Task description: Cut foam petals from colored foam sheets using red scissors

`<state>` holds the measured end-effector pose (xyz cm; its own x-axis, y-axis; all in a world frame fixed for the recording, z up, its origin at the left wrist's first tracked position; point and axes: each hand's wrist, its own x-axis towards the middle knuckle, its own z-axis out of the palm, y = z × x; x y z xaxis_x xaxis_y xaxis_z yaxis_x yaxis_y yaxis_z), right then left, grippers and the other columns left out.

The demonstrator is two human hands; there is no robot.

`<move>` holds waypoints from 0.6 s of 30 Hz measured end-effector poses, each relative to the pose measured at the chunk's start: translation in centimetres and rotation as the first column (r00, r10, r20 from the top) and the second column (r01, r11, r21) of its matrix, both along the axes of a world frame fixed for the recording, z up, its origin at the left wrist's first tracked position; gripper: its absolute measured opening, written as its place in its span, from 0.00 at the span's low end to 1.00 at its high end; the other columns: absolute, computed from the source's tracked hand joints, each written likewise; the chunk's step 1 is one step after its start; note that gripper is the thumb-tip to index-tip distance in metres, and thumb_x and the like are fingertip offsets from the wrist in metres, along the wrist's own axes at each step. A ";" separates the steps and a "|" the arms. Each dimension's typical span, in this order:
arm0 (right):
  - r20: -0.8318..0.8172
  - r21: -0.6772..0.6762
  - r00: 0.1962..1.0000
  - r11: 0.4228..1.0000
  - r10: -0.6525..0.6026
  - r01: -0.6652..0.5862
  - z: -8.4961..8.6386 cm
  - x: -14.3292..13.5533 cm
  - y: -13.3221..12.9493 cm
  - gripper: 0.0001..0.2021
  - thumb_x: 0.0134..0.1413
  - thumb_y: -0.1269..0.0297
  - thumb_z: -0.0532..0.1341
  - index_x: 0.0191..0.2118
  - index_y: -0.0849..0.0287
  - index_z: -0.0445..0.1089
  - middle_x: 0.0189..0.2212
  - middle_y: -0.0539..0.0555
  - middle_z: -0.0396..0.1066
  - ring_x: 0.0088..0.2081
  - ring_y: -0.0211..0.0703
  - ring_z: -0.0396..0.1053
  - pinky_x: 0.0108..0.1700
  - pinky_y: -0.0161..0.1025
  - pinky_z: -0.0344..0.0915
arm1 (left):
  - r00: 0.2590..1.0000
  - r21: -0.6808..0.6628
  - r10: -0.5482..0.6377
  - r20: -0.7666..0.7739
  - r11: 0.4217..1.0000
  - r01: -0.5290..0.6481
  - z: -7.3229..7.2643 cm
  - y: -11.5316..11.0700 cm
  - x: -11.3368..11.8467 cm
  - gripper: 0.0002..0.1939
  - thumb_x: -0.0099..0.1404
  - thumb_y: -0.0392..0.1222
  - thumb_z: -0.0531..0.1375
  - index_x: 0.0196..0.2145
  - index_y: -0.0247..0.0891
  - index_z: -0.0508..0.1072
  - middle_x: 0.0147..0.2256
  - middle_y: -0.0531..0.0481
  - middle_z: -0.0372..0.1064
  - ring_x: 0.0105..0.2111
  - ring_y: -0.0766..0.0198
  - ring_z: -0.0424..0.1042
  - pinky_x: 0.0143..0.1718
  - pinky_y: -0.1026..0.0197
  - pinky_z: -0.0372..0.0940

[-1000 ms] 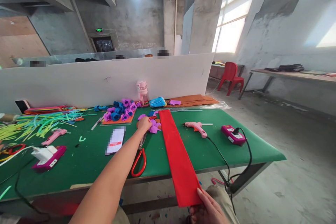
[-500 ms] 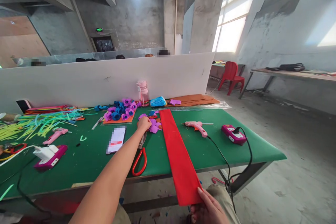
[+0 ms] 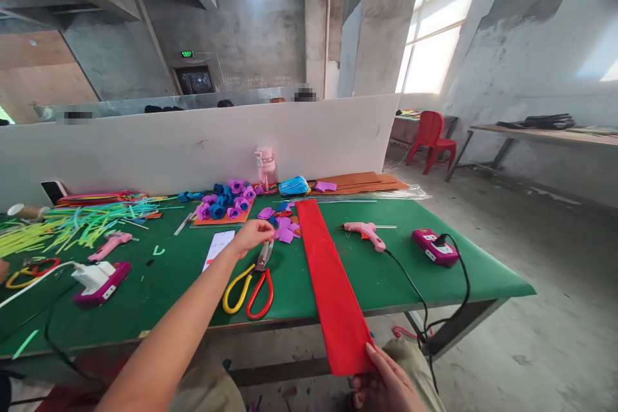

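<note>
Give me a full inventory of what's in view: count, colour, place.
Strip: one, red, centre, overhanging near edge
Scissors: two pairs, red-and-yellow handles, front centre and far left
Cut pieces: several, mostly purple, beside strip
Flowers: many, purple and blue, back
Glue guns: two, pink, left and right
Socket blocks: two, magenta, left and right
Phones: two, flat centre-left, propped back left
Thin strips: many, mixed colours, left
Spool: one, brown, far left
Bottle: one, pink, back
Packet: one, blue, back
Sheets: several, brown, back
Worktable: one, green, foreground
Partition: one, white, behind worktable
Chair: one, red, background right
Left hand: one, above scissors
Right hand: one, gripping strip
</note>
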<state>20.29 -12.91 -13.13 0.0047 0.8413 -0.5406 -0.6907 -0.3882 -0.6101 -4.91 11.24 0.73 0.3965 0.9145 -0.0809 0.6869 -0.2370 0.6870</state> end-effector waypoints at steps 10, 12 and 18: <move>0.122 -0.020 0.992 0.999 0.041 -0.038 -1.3 0.4 0.1 0.16 0.39 0.47 0.64 0.29 0.54 0.68 0.19 0.51 0.69 0.21 0.44 0.66 0.22 0.39 0.62 | 0.886 -0.183 -0.448 -0.116 0.887 0.424 -0.4 -12.2 -0.2 0.06 0.49 0.32 0.62 0.26 0.39 0.78 0.22 0.56 0.73 0.22 0.70 0.69 0.24 0.72 0.59; 0.135 -0.017 0.989 0.998 0.064 -0.062 -1.4 0.5 0.1 0.17 0.39 0.46 0.64 0.29 0.54 0.68 0.20 0.52 0.69 0.22 0.46 0.67 0.23 0.40 0.62 | 0.927 -0.068 -0.331 -0.178 0.944 0.324 0.2 -9.1 0.1 0.07 0.57 0.36 0.59 0.29 0.38 0.78 0.26 0.53 0.75 0.27 0.68 0.71 0.29 0.69 0.62; 0.142 0.003 0.989 0.999 0.036 -0.037 0.4 0.0 -0.2 0.18 0.37 0.45 0.65 0.28 0.54 0.69 0.20 0.52 0.68 0.22 0.45 0.66 0.23 0.39 0.61 | 0.960 0.199 -0.010 -0.281 0.977 0.069 0.3 2.9 2.3 0.14 0.66 0.45 0.55 0.47 0.37 0.68 0.48 0.45 0.66 0.43 0.60 0.69 0.44 0.51 0.67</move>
<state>20.27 -13.14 -12.70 0.0501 0.8455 -0.5316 -0.5827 -0.4076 -0.7031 -2.63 14.19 1.02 0.4215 0.9068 -0.0050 0.8301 -0.3836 0.4048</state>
